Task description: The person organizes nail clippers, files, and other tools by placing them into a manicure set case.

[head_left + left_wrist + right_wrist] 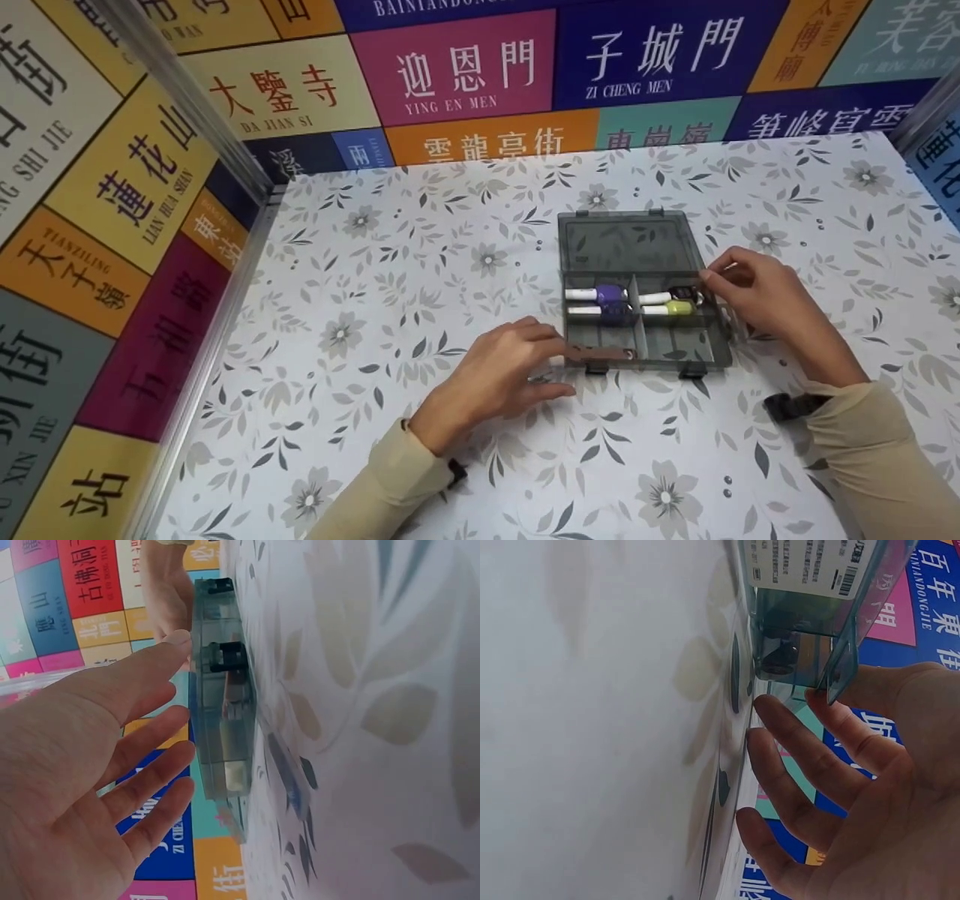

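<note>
An open, translucent grey compartment case (pixel 646 352) lies on the table, its lid (pixel 626 244) folded back. Two nail polish bottles with white caps, one purple (pixel 611 293) and one dark blue (pixel 616 313), lie in the back left compartment. To their right are a dark nail polish bottle (pixel 681 295) and a yellow-green one (pixel 679 308). A flat brownish strip (pixel 600 352) lies along the front left wall. My left hand (pixel 506 367), fingers spread, is at the front left corner. My right hand (pixel 757 289) has thumb and forefinger at the right rim, other fingers loosely bent.
A white tablecloth (pixel 420 300) with grey flowers and leaves covers the table. Colourful panels (pixel 465 67) with printed characters stand along the back and left side. Black bands show at both sleeve cuffs (pixel 862 412). A printed label (pixel 806 566) is on the case's underside.
</note>
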The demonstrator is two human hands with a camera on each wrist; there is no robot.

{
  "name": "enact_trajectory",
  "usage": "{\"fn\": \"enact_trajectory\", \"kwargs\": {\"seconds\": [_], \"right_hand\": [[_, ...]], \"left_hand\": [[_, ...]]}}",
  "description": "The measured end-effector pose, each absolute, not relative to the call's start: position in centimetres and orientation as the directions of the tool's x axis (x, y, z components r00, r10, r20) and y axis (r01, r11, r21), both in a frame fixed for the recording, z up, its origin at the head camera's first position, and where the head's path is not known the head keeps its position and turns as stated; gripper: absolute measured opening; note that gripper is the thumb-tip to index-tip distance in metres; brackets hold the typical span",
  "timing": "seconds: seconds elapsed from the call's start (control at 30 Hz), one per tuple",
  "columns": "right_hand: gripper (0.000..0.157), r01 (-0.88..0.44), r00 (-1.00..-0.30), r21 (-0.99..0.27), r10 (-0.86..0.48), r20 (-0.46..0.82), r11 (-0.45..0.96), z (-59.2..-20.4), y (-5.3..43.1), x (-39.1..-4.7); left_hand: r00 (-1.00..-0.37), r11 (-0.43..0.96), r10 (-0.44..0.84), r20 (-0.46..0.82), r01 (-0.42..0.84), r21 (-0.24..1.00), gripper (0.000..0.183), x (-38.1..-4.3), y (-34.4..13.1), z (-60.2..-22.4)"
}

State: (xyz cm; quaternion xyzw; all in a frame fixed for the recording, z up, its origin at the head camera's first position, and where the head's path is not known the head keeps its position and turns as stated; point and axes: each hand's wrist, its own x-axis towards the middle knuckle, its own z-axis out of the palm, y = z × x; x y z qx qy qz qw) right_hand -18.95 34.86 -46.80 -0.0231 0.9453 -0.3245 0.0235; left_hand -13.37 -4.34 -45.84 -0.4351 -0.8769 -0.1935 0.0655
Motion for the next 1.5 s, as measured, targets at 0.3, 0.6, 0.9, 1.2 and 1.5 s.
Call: {"fn": "enact_trajectory", "kwargs": {"seconds": [0.3, 0.6, 0.9, 1.2, 1.5], "right_hand": [[0.040, -0.023, -0.998, -0.626, -0.053, -0.029, 0.780, -47.0, 34.9, -19.0], [0.042, -0.018, -0.997, -0.628, -0.062, -0.047, 0.778, -46.7, 34.9, -19.0], [0.039, -0.019, -0.998, -0.605, -0.054, -0.039, 0.796, -46.8, 34.9, -19.1], [0.039, -0.021, -0.998, -0.617, -0.055, -0.037, 0.787, -46.8, 34.9, -19.0], [0.040, -0.018, -0.997, -0.621, -0.057, -0.043, 0.784, -46.8, 34.9, -19.0]], "left_hand": [[-0.642, 0.570, 0.727, 0.244, 0.762, 0.307, 0.034, -13.4, -4.8, -46.1], [-0.687, 0.615, 0.710, 0.157, 0.713, 0.336, 0.017, -13.5, -5.6, -46.6], [-0.708, 0.624, 0.702, 0.077, 0.664, 0.412, 0.013, -13.4, -6.2, -46.8], [-0.723, 0.646, 0.691, 0.016, 0.626, 0.437, 0.013, -13.5, -6.2, -46.8], [-0.723, 0.643, 0.691, 0.008, 0.619, 0.451, 0.008, -13.5, -6.1, -46.9]]}}
